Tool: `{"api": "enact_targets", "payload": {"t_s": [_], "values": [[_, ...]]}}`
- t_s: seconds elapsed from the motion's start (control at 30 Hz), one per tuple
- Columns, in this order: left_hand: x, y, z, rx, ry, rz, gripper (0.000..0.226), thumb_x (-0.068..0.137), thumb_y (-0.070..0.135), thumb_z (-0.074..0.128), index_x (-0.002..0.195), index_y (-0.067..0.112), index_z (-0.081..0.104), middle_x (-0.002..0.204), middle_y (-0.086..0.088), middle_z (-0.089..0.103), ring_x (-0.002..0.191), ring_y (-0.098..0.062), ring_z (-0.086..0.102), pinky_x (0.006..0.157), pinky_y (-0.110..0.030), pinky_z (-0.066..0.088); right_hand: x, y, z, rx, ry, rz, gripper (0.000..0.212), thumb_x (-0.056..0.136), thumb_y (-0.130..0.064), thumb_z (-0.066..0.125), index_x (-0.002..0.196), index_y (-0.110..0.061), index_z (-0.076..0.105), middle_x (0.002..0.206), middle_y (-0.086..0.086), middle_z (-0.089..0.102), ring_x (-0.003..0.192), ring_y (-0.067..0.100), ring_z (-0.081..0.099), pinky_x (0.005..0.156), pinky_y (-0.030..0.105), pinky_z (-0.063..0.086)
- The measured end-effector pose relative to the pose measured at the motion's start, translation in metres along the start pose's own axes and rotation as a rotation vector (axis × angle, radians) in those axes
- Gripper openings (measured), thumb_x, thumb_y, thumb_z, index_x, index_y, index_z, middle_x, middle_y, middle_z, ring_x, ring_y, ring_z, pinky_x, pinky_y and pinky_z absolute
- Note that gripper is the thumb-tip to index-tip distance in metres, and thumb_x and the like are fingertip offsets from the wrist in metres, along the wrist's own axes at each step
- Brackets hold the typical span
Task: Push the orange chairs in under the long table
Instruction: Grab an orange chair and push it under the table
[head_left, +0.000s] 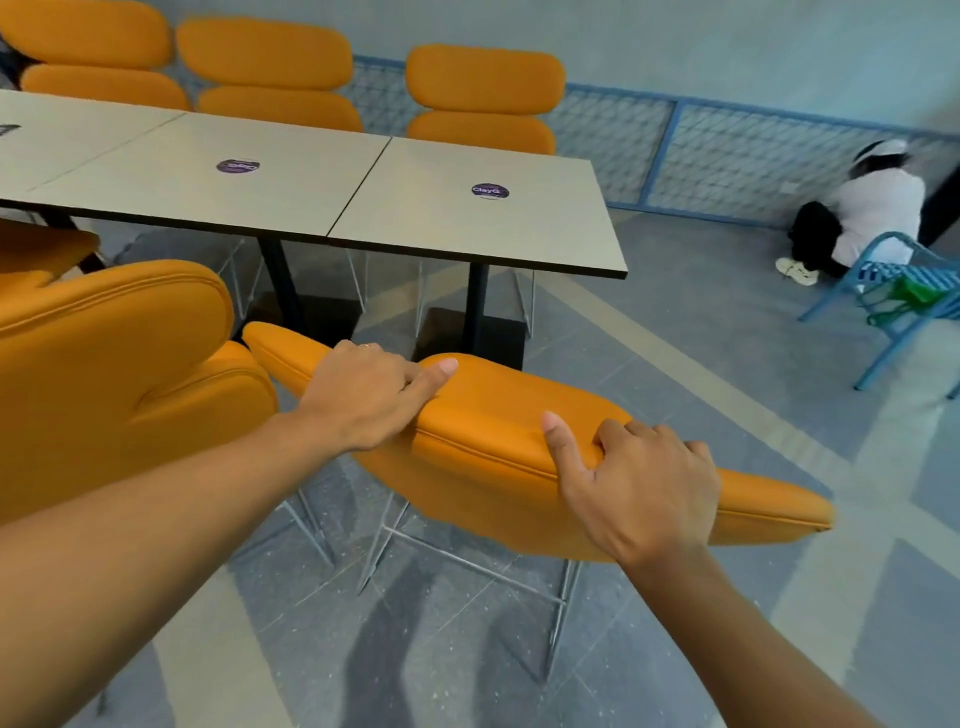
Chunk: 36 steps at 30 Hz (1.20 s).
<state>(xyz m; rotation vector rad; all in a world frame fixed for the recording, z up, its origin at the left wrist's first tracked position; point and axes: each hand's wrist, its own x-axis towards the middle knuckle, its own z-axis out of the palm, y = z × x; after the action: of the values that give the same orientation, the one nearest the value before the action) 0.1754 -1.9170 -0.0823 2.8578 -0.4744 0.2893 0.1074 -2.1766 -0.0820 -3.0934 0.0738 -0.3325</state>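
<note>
An orange padded chair (498, 431) on thin wire legs stands in front of me, its backrest top angled from upper left to lower right, a little short of the long beige table (415, 218). My left hand (363, 395) grips the left part of the backrest top, fingers curled over the far side. My right hand (639, 483) holds the right part, thumb on the near face. A second orange chair (119, 364) stands close on the left, its backrest touching the first chair's left end.
Three orange chairs (483, 98) line the table's far side. Black table pedestals (478, 312) stand under the top. A blue metal chair (893, 291) and a crouching person (872, 218) are at the right by a blue mesh fence (727, 150).
</note>
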Motion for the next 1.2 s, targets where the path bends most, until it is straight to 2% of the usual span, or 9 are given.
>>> {"api": "enact_targets", "payload": {"t_s": [0.13, 0.2, 0.27, 0.33, 0.53, 0.7, 0.9, 1.07, 1.2], "values": [[0.013, -0.01, 0.003, 0.066, -0.009, -0.019, 0.086, 0.088, 0.075, -0.001, 0.077, 0.032, 0.073, 0.051, 0.003, 0.057, 0.052, -0.007, 0.053, 0.05, -0.024, 0.034, 0.008, 0.0, 0.006, -0.038, 0.024, 0.01, 0.083, 0.09, -0.079, 0.003, 0.069, -0.024, 0.062, 0.073, -0.003, 0.062, 0.078, 0.021, 0.058, 0.077, 0.039, 0.043], [0.017, -0.013, 0.006, 0.103, 0.001, -0.012, 0.09, 0.086, 0.076, -0.003, 0.068, 0.026, 0.07, 0.049, 0.003, 0.054, 0.049, -0.008, 0.051, 0.047, -0.023, 0.029, 0.012, 0.001, 0.009, -0.036, 0.056, 0.007, 0.08, 0.091, -0.077, 0.007, 0.064, -0.024, 0.06, 0.068, -0.003, 0.06, 0.072, 0.022, 0.057, 0.072, 0.037, 0.041], [0.02, -0.013, 0.007, 0.091, 0.028, -0.005, 0.084, 0.087, 0.075, 0.0, 0.05, 0.022, 0.053, 0.045, 0.003, 0.046, 0.044, -0.009, 0.045, 0.046, -0.024, 0.024, 0.017, 0.003, 0.012, -0.034, 0.084, 0.002, 0.078, 0.092, -0.077, 0.01, 0.061, -0.023, 0.057, 0.065, -0.002, 0.057, 0.068, 0.022, 0.055, 0.069, 0.036, 0.04], [0.024, -0.009, 0.009, 0.07, 0.054, 0.011, 0.077, 0.089, 0.074, 0.004, 0.045, 0.023, 0.042, 0.044, 0.002, 0.045, 0.043, -0.01, 0.044, 0.046, -0.025, 0.025, 0.025, 0.008, 0.014, -0.041, 0.094, -0.002, 0.078, 0.092, -0.076, 0.01, 0.062, -0.023, 0.058, 0.064, -0.003, 0.056, 0.068, 0.022, 0.055, 0.068, 0.036, 0.041], [0.045, 0.002, 0.021, 0.096, 0.101, 0.105, 0.07, 0.091, 0.073, 0.01, 0.049, 0.028, 0.042, 0.048, 0.004, 0.045, 0.047, -0.008, 0.044, 0.046, -0.026, 0.023, 0.058, 0.031, 0.02, -0.068, 0.127, 0.001, 0.076, 0.091, -0.075, 0.016, 0.067, -0.024, 0.067, 0.064, -0.005, 0.057, 0.067, 0.019, 0.052, 0.066, 0.033, 0.038], [0.067, 0.017, 0.031, 0.113, 0.147, 0.088, 0.072, 0.092, 0.073, 0.009, 0.053, 0.025, 0.048, 0.049, 0.005, 0.047, 0.049, -0.007, 0.045, 0.047, -0.025, 0.021, 0.091, 0.056, 0.025, -0.049, 0.168, -0.041, 0.076, 0.091, -0.074, 0.017, 0.07, -0.024, 0.07, 0.067, -0.005, 0.06, 0.067, 0.019, 0.054, 0.067, 0.032, 0.038], [0.102, 0.044, 0.049, 0.16, 0.197, 0.019, 0.072, 0.093, 0.07, 0.008, 0.055, 0.026, 0.049, 0.049, 0.005, 0.045, 0.048, -0.008, 0.042, 0.049, -0.027, 0.027, 0.139, 0.093, 0.037, -0.002, 0.222, -0.108, 0.073, 0.092, -0.073, 0.023, 0.069, -0.023, 0.072, 0.061, -0.005, 0.057, 0.059, 0.016, 0.043, 0.063, 0.031, 0.039], [0.125, 0.069, 0.062, 0.174, 0.233, -0.071, 0.067, 0.095, 0.065, 0.016, 0.052, 0.023, 0.046, 0.045, 0.002, 0.041, 0.045, -0.012, 0.041, 0.05, -0.029, 0.023, 0.17, 0.123, 0.043, 0.021, 0.268, -0.163, 0.069, 0.092, -0.073, 0.03, 0.069, -0.024, 0.072, 0.062, -0.005, 0.059, 0.059, 0.016, 0.036, 0.061, 0.03, 0.032], [0.138, 0.093, 0.073, 0.168, 0.23, -0.147, 0.065, 0.095, 0.063, 0.019, 0.052, 0.023, 0.048, 0.044, 0.001, 0.042, 0.045, -0.014, 0.043, 0.052, -0.032, 0.037, 0.191, 0.151, 0.047, 0.048, 0.253, -0.216, 0.072, 0.091, -0.075, 0.026, 0.067, -0.023, 0.07, 0.06, -0.005, 0.055, 0.058, 0.017, 0.041, 0.061, 0.03, 0.034]]}}
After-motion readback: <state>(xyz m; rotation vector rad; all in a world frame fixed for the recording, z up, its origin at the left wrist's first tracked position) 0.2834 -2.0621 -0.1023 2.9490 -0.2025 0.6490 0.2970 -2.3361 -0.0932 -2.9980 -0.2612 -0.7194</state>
